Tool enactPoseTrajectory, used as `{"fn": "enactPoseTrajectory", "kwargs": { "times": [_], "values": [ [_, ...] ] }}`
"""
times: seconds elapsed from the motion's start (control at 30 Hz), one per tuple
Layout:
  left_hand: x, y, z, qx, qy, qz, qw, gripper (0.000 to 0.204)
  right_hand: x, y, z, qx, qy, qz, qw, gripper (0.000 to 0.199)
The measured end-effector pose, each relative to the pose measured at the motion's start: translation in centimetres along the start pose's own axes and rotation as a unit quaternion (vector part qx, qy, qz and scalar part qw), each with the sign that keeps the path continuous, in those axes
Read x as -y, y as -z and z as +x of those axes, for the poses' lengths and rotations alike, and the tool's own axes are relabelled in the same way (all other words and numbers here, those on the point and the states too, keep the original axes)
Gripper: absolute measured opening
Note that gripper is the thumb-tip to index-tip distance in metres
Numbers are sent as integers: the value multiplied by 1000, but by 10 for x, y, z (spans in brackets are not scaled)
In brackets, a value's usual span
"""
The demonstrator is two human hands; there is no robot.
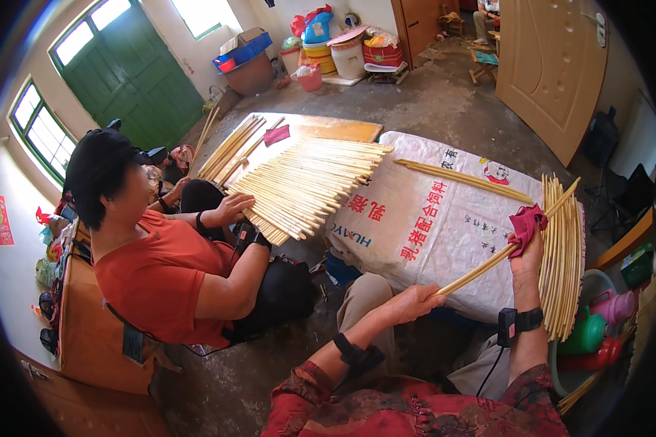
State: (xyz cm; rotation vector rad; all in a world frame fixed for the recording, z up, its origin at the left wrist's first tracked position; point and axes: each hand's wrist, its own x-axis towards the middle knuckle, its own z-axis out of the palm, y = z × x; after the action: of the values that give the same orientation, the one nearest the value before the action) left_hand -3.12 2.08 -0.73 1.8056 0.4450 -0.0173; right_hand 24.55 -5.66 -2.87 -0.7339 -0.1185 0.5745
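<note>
1. Pale wooden sticks [481,271] slant in our grasp above the white woven sack [463,207].
2. Our left hand [413,303] curls its fingers around their near ends.
3. Our right hand [530,256] grips maroon cloth [526,223] against them, near a stick row [563,284].

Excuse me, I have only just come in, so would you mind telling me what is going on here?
The left hand grips the near end of a few pale sticks, and the right hand holds a dark red cloth against them farther along. To the right, a row of sticks lies along the edge of the white sheet; another few sticks lie farther back. At left, a seated co-worker has a hand at the edge of a fanned layer of sticks.
</note>
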Motion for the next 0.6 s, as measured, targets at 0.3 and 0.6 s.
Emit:
{"fn": "enactPoseTrajectory", "kwargs": {
  "times": [0.3,0.6],
  "values": [
    [-9,3,-4,-10,-18,10,1000,21,9,7,6,-8,9,-18,1000,25],
    [1,2,-2,-6,-50,30,998,22,6,6,5,-19,17,-22,999,24]
  ]
}}
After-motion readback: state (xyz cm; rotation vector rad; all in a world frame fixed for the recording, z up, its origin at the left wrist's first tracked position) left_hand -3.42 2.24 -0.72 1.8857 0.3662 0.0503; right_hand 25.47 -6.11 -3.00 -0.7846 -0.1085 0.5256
